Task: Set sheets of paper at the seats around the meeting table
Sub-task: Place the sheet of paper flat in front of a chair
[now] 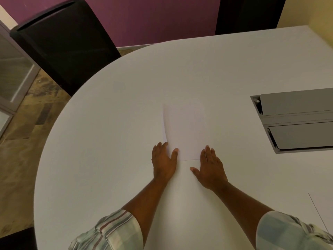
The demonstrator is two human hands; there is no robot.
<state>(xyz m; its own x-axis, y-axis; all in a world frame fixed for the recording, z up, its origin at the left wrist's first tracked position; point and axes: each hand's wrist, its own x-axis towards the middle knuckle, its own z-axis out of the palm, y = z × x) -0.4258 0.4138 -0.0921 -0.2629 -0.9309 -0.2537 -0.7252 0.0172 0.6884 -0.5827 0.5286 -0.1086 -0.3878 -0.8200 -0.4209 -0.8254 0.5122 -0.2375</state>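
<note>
A white sheet of paper [185,130] lies on the white meeting table [108,123], ahead of me near its middle. Its left edge curls up slightly off the surface. My left hand [164,163] pinches the sheet's near left corner, thumb on top and fingers at the edge. My right hand [210,170] rests flat on the table with fingers spread, its fingertips touching the sheet's near right corner. A black chair [68,42] stands at the table's rounded far left edge.
A grey cable box [295,120] with flaps is set into the table at the right. A second dark chair back [248,13] stands at the far side. Another sheet's edge [319,213] shows at the lower right. Patterned floor lies to the left.
</note>
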